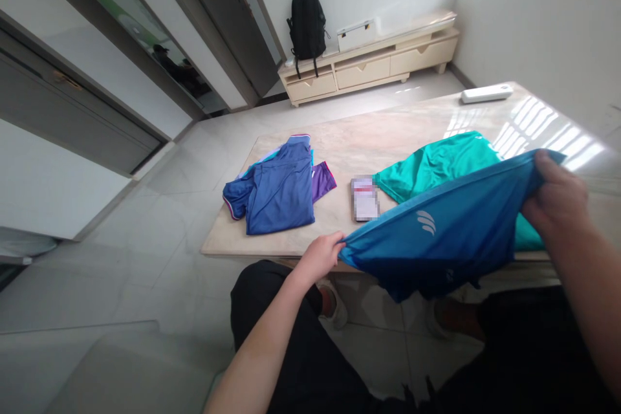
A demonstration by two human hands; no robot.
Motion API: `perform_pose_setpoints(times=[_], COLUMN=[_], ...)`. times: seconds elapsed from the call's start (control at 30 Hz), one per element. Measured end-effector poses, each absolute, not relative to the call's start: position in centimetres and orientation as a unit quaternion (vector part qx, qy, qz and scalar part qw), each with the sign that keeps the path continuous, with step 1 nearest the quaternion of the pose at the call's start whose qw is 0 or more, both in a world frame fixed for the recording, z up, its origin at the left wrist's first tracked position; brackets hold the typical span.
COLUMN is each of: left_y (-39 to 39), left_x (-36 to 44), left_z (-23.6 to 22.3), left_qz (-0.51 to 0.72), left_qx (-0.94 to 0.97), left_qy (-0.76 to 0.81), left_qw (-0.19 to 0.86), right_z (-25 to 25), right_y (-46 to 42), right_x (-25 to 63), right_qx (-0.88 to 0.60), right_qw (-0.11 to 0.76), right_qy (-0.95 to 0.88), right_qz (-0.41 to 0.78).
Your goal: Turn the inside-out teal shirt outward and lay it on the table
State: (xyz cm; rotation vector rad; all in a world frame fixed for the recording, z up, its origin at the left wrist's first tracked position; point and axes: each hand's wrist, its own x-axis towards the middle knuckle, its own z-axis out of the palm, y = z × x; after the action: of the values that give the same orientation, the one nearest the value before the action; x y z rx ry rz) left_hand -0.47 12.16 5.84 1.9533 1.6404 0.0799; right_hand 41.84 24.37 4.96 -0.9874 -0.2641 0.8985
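Note:
A blue sports shirt (412,239), light blue along its upper edge and dark blue below, is stretched between my two hands. It bears a white wing-like logo. My left hand (323,257) pinches its left end at the table's front edge. On the right, my right hand (557,194) grips the other end, held higher. The lower part of the cloth hangs in folds over my lap. Behind it lies a green garment (436,165) on the table, partly hidden by the blue cloth. Farther left rests a stack of folded clothes with a navy shirt (284,191) on top.
A phone (365,199) lies on the marble-look table (339,142) between the stack and the green garment. A white elongated object (486,93) sits at the far right corner. Beyond stands a low cabinet (363,71) with a black backpack (308,26) on it.

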Motion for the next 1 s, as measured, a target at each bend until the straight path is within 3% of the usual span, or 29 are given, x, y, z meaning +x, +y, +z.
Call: perform_pose_setpoints(times=[0.1,0.27,0.37,0.57,0.73,0.87,1.0], left_y=[11.8,11.3,11.2,11.8,12.4,12.4,12.1], left_x=[-0.4,-0.6,-0.8,-1.6,-2.6,-2.7,-2.6], left_z=[5.9,6.1,6.3,6.3,5.5,5.1,5.3], left_qz=[0.014,-0.026,-0.041,0.001,0.013,0.019,0.033], left_qx=[0.754,0.76,0.753,0.74,0.751,0.755,0.731], left_qy=[0.566,0.554,0.566,0.601,0.613,0.619,0.645], left_qw=[0.331,0.337,0.335,0.303,0.243,0.215,0.222], right_z=[5.2,4.6,4.2,4.9,4.9,3.9,4.1], right_y=[23.8,21.9,21.7,23.1,23.2,23.3,23.0], right_x=[42.5,44.3,44.8,44.2,43.6,43.5,43.4], right_qx=[-0.437,-0.405,-0.368,-0.431,-0.448,-0.525,-0.603], right_qw=[0.723,0.551,0.534,0.671,0.75,0.751,0.684], right_qy=[-0.191,-0.321,-0.353,-0.227,-0.271,-0.321,-0.391], right_qz=[0.5,0.655,0.674,0.559,0.404,0.239,0.122])
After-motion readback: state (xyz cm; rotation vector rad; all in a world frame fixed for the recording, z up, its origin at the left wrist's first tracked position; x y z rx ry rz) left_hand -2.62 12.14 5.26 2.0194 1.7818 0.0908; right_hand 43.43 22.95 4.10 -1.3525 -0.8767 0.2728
